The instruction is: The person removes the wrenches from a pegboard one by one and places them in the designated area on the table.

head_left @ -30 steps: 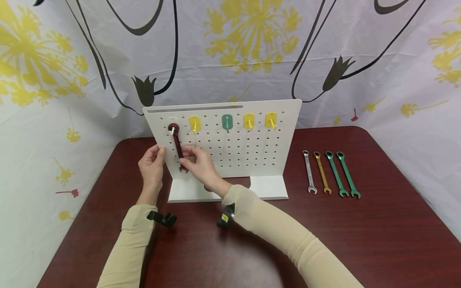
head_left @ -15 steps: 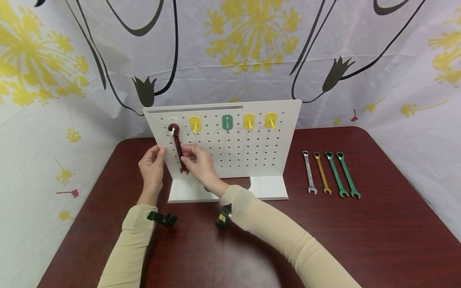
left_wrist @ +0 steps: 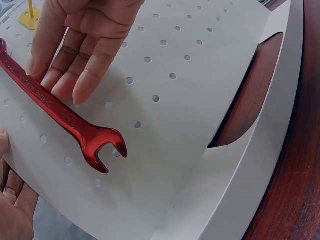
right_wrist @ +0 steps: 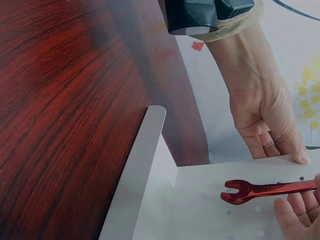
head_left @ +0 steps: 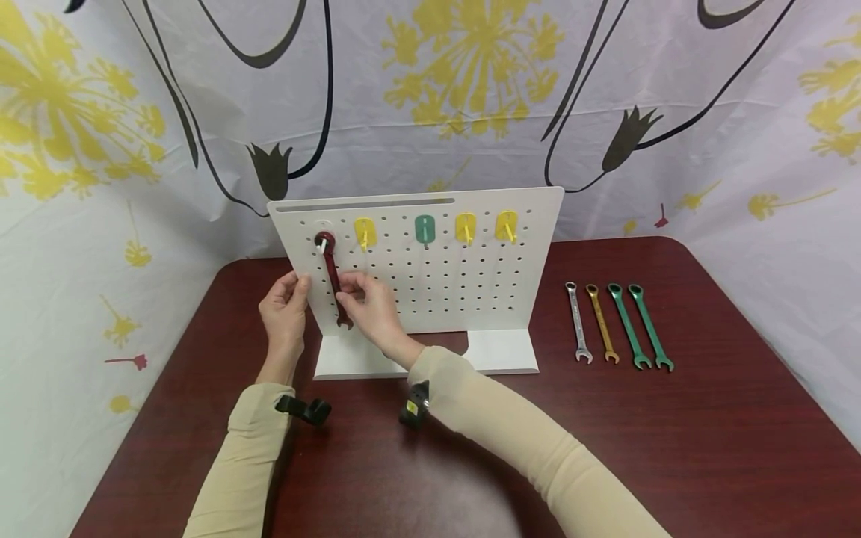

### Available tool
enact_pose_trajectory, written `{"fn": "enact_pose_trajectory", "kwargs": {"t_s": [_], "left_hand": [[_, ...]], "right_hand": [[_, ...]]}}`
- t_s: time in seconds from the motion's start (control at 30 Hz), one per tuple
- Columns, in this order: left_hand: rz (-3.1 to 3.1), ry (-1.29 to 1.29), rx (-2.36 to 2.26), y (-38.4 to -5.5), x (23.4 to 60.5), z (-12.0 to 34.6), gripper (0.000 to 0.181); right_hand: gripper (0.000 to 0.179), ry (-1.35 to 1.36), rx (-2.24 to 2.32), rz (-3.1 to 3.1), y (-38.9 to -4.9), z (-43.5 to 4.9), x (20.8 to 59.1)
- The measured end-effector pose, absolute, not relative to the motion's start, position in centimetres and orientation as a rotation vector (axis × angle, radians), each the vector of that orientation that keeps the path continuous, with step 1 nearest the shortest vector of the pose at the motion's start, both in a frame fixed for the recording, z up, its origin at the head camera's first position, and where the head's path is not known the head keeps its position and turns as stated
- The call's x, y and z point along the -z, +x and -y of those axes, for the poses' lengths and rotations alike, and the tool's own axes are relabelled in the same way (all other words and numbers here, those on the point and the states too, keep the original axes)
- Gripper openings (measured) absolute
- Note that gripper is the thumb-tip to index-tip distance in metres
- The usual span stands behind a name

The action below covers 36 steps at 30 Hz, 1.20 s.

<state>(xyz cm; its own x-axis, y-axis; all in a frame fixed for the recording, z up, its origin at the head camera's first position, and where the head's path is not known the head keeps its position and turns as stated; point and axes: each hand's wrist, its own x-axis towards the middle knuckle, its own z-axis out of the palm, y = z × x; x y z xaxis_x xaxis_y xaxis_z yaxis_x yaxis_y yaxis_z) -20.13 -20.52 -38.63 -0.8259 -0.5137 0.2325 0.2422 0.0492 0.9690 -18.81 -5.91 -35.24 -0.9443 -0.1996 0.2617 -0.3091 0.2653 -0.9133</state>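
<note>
A red combination wrench (head_left: pixel 334 278) hangs by its ring end on the white hook (head_left: pixel 322 245) at the pegboard's upper left. Its open end points down and slightly right. My right hand (head_left: pixel 375 310) pinches the lower shank between thumb and fingers; in the left wrist view the fingertips (left_wrist: pixel 64 89) lie partly behind the wrench (left_wrist: pixel 55 107). My left hand (head_left: pixel 284 310) grips the left edge of the white pegboard (head_left: pixel 444 295), thumb in front. The fingers behind the board are hidden in the head view. The right wrist view shows the left hand (right_wrist: pixel 265 107) at that edge.
Yellow hooks (head_left: pixel 365 233) and a green hook (head_left: pixel 424 229) run along the board's top. To the right, a silver wrench (head_left: pixel 577 321), a gold wrench (head_left: pixel 602 323) and two green wrenches (head_left: pixel 629 325) lie on the dark red table (head_left: pixel 713 418). A patterned cloth stands behind.
The wrench's lower end has shifted slightly down and to the right. My right wrist and forearm have moved a little left. The left hand keeps its place on the board.
</note>
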Motion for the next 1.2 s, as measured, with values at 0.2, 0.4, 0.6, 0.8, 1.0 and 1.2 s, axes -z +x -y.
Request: {"fn": "enact_pose_trajectory", "kwargs": {"t_s": [0.2,0.4,0.6,0.8,1.0,1.2], "left_hand": [[1.798,0.277,1.831,-20.1,38.7,20.5,0.013],[1.799,0.280,1.822,-20.1,38.9,20.6,0.010],[1.809,0.275,1.814,-20.1,38.9,20.6,0.005],[1.808,0.278,1.816,-20.1,38.8,20.5,0.015],[1.817,0.278,1.823,-20.2,38.8,20.5,0.019],[1.807,0.248,1.836,-19.5,37.9,20.2,0.014]], "right_hand": [[0.019,0.492,-1.715,2.415,-18.8,6.1,35.2],[0.014,0.475,-1.712,2.407,-18.8,6.2,35.2],[0.012,0.459,-1.757,2.397,-18.8,6.0,35.3],[0.008,0.477,-1.753,2.391,-18.7,5.8,35.3],[0.009,0.512,-1.740,2.379,-18.6,5.7,35.4],[0.010,0.526,-1.754,2.377,-18.5,5.5,35.5]]}}
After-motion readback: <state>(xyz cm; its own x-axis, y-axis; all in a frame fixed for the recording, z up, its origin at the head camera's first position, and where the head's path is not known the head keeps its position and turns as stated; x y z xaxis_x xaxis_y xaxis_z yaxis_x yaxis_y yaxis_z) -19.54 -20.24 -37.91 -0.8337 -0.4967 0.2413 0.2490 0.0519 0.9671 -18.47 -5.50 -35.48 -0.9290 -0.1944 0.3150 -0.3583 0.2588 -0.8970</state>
